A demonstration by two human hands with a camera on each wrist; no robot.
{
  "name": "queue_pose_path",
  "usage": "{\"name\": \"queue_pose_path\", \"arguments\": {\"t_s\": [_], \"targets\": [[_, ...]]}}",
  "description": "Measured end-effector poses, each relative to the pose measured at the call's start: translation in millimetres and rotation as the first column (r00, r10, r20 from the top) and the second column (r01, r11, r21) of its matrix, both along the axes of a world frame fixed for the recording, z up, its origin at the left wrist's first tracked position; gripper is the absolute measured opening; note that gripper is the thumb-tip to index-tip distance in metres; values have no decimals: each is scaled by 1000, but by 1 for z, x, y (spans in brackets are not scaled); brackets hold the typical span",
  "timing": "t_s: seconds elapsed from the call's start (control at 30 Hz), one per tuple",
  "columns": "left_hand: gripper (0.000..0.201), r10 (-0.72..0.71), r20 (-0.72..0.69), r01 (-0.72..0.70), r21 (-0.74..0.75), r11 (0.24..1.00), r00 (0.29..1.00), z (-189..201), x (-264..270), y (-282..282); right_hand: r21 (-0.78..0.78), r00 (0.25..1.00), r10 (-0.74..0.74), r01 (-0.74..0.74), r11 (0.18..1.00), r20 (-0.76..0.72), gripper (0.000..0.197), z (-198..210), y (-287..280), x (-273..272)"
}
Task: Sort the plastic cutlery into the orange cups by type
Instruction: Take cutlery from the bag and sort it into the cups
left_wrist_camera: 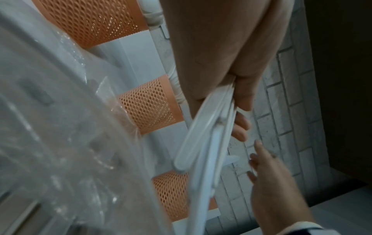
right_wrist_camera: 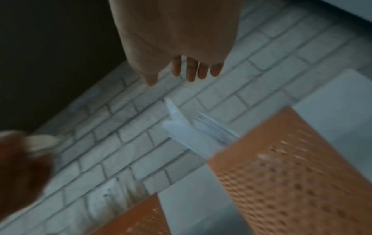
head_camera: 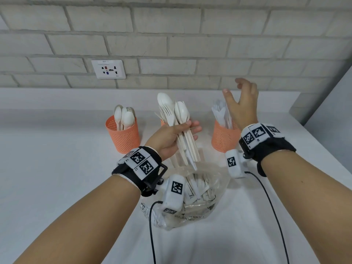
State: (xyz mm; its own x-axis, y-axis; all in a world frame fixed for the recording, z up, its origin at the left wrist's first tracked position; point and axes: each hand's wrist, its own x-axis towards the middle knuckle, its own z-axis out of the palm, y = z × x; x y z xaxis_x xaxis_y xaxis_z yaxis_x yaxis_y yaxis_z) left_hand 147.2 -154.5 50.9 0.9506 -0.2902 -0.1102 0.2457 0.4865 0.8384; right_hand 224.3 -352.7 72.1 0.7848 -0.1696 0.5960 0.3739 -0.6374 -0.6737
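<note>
White desk (head_camera: pixel 57 187) carries a plastic bag (head_camera: pixel 215 189) with cutlery left inside. Spoon cup (head_camera: pixel 123 136) and knife cup (head_camera: pixel 223 138) partly filled; middle cup mostly hidden. Left hand (head_camera: pixel 171 138) grip clamped on mixed spoon-and-fork bundle (head_camera: pixel 177 119). Right hand (head_camera: pixel 242 103) above knife cup, grip apart, empty. Roughly midway, I'd judge.

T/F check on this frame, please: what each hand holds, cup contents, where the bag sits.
1. The left hand grips a mixed bundle of cutlery. True.
2. The right hand holds a knife. False: it is open and holds nothing.
3. The left orange cup holds forks. False: it holds spoons.
4. The clear plastic bag lies on the counter near the person, with cutlery inside. True.
5. The right orange cup is lying on its side. False: it stands upright.
</note>
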Motion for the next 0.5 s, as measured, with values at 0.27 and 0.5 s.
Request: {"name": "queue_pose_path", "arguments": {"t_s": [0.27,0.5], "targets": [[21,161,-50,-163,-30,986,986,6,7,2,-92,701,615,-683,725,-361,10,17,48,-69],[20,118,-40,-117,8,993,992,11,-5,2,-296,737,482,-649,701,-475,27,2,54,-85]]}}
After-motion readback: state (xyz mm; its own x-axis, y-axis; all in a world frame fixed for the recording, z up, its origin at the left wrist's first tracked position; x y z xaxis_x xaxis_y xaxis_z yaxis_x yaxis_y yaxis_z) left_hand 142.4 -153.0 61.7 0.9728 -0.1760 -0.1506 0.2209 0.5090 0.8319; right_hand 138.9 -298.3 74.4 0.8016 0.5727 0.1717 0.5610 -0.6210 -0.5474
